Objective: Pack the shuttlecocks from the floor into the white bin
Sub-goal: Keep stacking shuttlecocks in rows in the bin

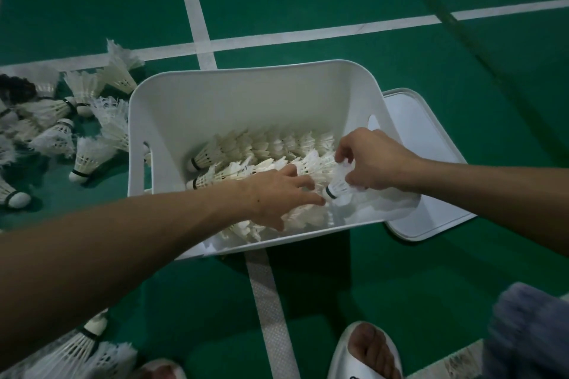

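The white bin (172, 101) stands on the green court floor and holds rows of stacked white shuttlecocks (271, 144). Inside the bin, my right hand (375, 160) pinches one shuttlecock (338, 186) by its feathers, cork pointing left and down. My left hand (280, 194) reaches in beside it with fingers spread straight, resting on a stacked row (234, 171). Several loose shuttlecocks (89, 157) lie on the floor left of the bin.
The bin's white lid (431, 218) lies flat on the floor right of the bin. More shuttlecocks (70, 354) sit at the bottom left. My foot in a white slipper (366, 351) is at the bottom. White court lines (200, 24) cross behind the bin.
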Demonstrator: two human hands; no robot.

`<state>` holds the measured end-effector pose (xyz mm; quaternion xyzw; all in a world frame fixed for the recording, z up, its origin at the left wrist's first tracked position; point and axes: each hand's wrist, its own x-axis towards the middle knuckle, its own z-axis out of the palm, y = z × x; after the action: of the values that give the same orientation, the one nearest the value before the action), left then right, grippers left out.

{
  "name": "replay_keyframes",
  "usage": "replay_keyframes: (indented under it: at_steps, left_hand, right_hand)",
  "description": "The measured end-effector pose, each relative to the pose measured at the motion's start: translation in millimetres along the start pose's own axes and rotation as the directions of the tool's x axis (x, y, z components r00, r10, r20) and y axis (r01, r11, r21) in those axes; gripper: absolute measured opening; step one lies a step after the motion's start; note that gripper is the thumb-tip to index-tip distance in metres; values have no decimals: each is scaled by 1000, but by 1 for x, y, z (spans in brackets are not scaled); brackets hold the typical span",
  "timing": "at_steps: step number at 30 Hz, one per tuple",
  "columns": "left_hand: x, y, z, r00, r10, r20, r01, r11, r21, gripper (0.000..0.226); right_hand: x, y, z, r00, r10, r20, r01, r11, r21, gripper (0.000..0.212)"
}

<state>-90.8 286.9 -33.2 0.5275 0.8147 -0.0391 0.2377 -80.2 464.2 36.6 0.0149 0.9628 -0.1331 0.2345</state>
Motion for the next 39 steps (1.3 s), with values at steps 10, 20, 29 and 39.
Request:
replay_keyframes:
  at_steps: [10, 20, 29, 39]
  left_hand:
    - [-2, -6, 5, 996, -11, -84, 12, 1000, 8, 81]
    - [-7, -6, 4, 993, -36, -110, 38, 999, 16, 83]
    - [-67, -38, -7, 953, -280, 114, 301, 918, -258, 43]
    - [-70, -33, 8, 940, -246, 236, 277, 955, -105, 81]
  right_hand:
    - [11, 3, 21, 976, 177, 129, -207, 937, 281, 33]
    - [11, 1, 45, 874, 346, 342, -482, 711, 512, 37]
    - [16, -3, 46, 863, 329, 383, -494, 710, 502, 39]
    - [22, 1, 46, 882, 281, 379, -449, 746, 492, 41]
